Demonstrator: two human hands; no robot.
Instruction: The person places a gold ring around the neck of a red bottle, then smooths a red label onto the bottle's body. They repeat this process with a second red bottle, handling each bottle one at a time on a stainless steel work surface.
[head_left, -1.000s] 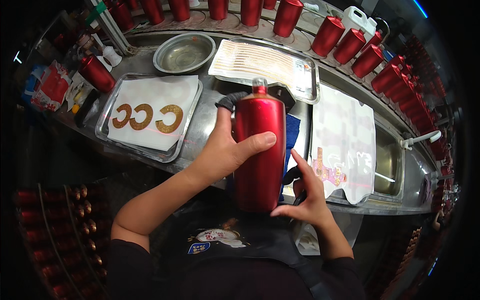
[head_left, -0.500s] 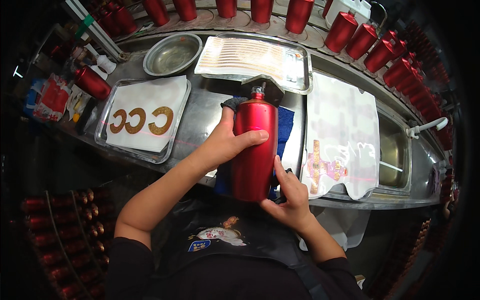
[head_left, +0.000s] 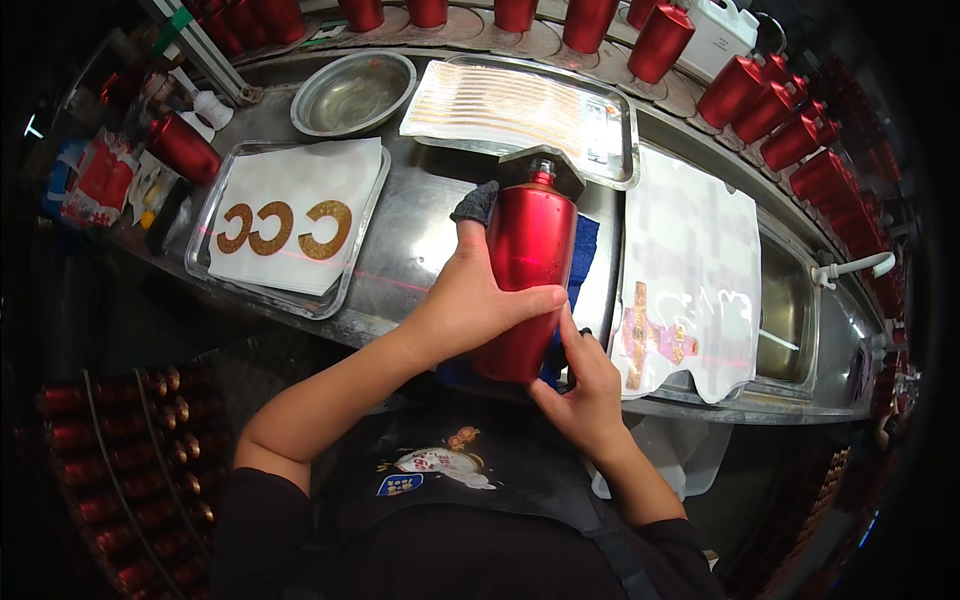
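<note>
Red bottle (head_left: pixel 530 245) between the fingers: left hand (head_left: pixel 472 295) wrapped round, thumb across front; right hand (head_left: pixel 590 390) loosely cupped, gripping lower edge. Blue cloth (head_left: pixel 586 250) (partly hidden) just beyond right fingertips.

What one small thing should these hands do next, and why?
Perhaps turn the red bottle slightly. The left hand grips its side, thumb across the front, while the right hand holds it low near the base, so together they could probably steer it steadily. Whether its neck touches the dark bracket is unclear, so go gently.
</note>
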